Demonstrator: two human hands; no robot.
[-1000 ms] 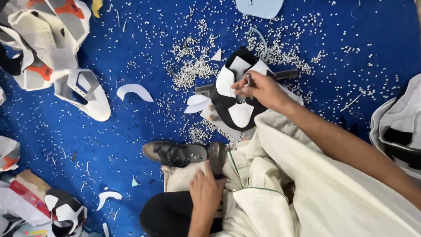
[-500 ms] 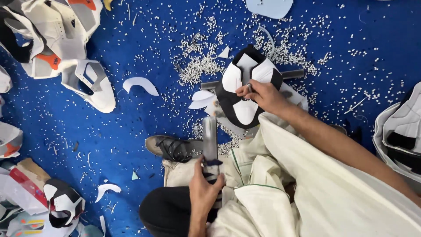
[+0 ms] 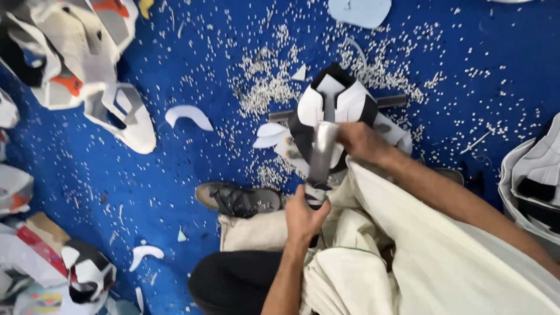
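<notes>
A black-and-white shoe upper piece [image 3: 326,99] lies on a dark metal bar [image 3: 392,101] on the blue floor [image 3: 204,175]. My right hand [image 3: 360,142] rests on its near edge, fingers closed on the piece; anything small in them is hidden. My left hand [image 3: 303,217] grips the handle of a grey hammer [image 3: 322,153], which is motion-blurred, its head over the lower part of the piece next to my right hand. My cream-coloured garment [image 3: 443,256] covers my lap below both hands.
White punch-out scraps [image 3: 262,93] litter the floor around the piece. Cut white parts [image 3: 188,114] lie to the left, and stacks of shoe uppers [image 3: 64,41] fill the top left, bottom left and right edge [image 3: 534,186]. My sandalled foot [image 3: 239,199] sits left of the hammer.
My left hand has swung the hammer from down by my lap up and forward onto the shoe piece. The right hand stays on the piece.
</notes>
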